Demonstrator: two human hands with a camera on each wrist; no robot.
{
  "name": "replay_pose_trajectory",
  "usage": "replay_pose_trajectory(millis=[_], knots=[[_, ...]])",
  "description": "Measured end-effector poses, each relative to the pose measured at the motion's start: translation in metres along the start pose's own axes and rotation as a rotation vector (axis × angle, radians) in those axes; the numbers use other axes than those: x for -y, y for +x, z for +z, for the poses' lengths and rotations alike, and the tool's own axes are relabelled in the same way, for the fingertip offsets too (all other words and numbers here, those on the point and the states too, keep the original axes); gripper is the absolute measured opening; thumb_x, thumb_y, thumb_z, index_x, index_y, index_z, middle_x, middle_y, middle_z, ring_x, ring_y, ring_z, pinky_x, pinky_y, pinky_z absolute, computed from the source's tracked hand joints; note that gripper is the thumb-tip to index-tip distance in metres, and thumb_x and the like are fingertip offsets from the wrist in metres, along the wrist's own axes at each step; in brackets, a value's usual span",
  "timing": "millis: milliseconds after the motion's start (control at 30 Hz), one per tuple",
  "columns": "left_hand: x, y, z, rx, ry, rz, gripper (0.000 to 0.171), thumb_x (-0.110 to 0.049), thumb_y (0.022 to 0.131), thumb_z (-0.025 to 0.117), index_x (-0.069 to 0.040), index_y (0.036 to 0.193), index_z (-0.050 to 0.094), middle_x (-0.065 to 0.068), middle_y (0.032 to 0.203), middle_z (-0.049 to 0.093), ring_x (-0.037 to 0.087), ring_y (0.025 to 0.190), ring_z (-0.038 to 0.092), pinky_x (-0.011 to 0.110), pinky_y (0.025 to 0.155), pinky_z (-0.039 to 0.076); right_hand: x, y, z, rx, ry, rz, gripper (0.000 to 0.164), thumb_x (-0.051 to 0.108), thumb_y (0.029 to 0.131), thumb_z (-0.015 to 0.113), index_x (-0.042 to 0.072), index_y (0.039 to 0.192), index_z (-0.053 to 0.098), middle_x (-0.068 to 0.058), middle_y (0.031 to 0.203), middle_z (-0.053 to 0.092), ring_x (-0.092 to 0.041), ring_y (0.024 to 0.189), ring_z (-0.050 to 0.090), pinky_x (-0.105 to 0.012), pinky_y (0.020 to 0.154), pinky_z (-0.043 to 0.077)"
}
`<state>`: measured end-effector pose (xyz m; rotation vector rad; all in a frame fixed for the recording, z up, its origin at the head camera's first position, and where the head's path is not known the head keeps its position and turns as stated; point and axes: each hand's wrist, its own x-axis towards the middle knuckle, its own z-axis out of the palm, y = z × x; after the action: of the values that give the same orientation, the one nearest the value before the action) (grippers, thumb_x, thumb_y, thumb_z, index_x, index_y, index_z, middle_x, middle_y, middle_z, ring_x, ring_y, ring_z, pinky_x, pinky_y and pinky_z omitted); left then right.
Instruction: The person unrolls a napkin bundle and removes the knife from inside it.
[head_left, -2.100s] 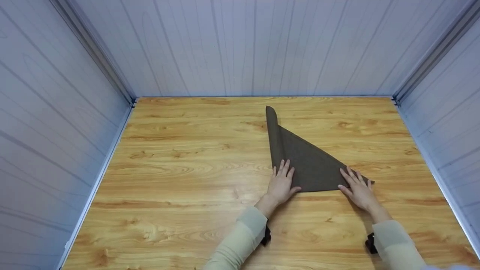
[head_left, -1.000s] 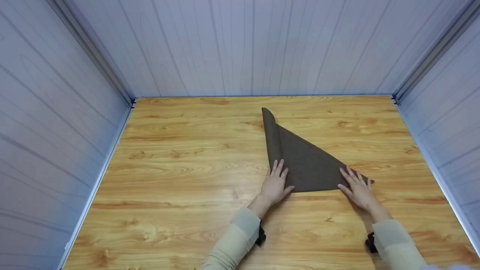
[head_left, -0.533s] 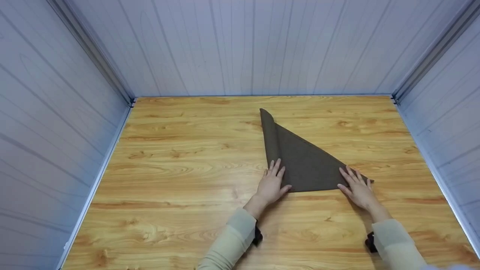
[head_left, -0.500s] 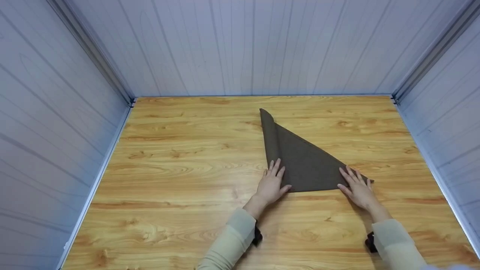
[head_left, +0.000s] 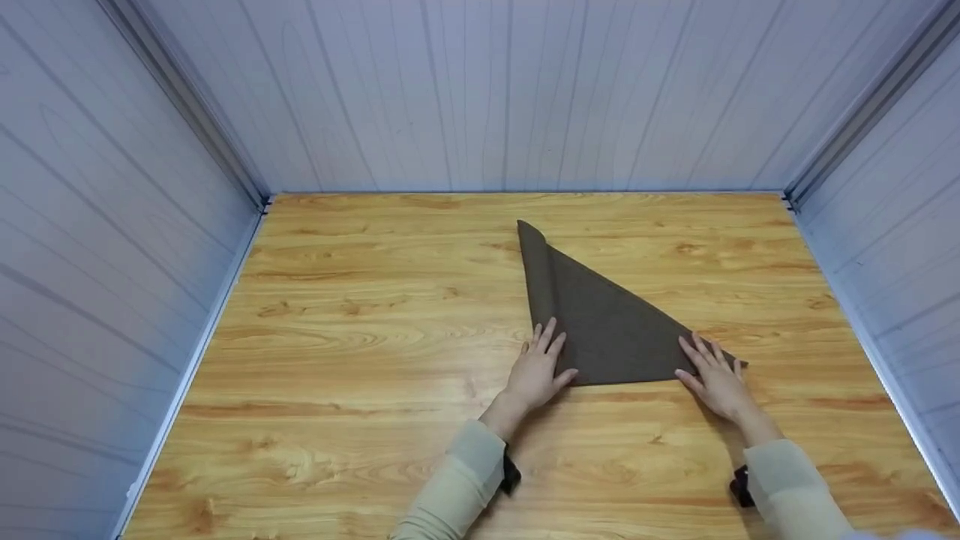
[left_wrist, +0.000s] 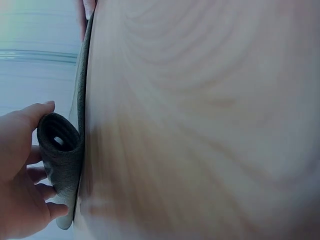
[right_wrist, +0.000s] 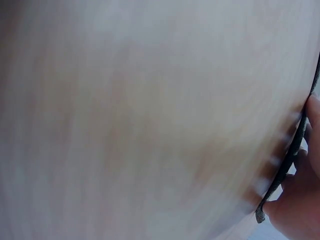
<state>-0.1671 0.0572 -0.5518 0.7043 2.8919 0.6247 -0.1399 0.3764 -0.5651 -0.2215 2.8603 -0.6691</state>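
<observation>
A dark brown cloth (head_left: 615, 322) lies on the table, its flat part tapering to a point at the right. Its left side is wound into a roll (head_left: 536, 274) that slants toward the back wall. In the left wrist view the near end of the roll (left_wrist: 59, 137) shows as a hollow spiral. Over the near part of this roll rests my left hand (head_left: 534, 375), fingers spread and thumb by the cloth's front edge. My right hand (head_left: 718, 384) lies with extended fingers on the cloth's right corner; from the right wrist, the cloth's thin edge (right_wrist: 287, 162) shows under the fingers.
The wood-grain table (head_left: 360, 405) is bounded by a pale panel wall (head_left: 465, 97) at the back, with side walls left (head_left: 97, 247) and right (head_left: 907, 247). A small black device (head_left: 510, 476) sits under the left wrist, and a similar black device (head_left: 741, 486) under the right.
My left hand has moved gradually left and slightly nearer, and the roll has turned left with it, laying out a little more flat cloth. The right hand stays in place.
</observation>
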Motion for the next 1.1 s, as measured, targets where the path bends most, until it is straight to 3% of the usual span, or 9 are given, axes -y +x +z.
replay_pose_trajectory(millis=[633, 1100], knots=[[0.009, -0.006, -0.004, -0.018, -0.053, -0.006, 0.062, -0.042, 0.088, 0.05, -0.008, 0.137, 0.034, 0.008, 0.147, 0.013, 0.03, 0.131, 0.018, 0.046, 0.098, 0.028, -0.003, 0.001, 0.0, 0.024, 0.002, 0.006, 0.064, 0.043, 0.092, 0.04, 0.01, 0.142, 0.017, -0.02, 0.145, 0.005, -0.044, 0.129, -0.003, -0.068, 0.09, -0.006], [0.016, -0.011, -0.008, -0.006, -0.076, -0.013, 0.062, -0.042, 0.088, 0.049, -0.01, 0.138, 0.031, 0.008, 0.147, 0.012, 0.027, 0.132, 0.017, 0.044, 0.101, 0.024, -0.002, 0.0, 0.0, 0.01, 0.002, -0.006, 0.063, 0.041, 0.092, 0.041, 0.01, 0.142, 0.018, -0.02, 0.145, 0.006, -0.045, 0.128, -0.001, -0.068, 0.09, -0.005]])
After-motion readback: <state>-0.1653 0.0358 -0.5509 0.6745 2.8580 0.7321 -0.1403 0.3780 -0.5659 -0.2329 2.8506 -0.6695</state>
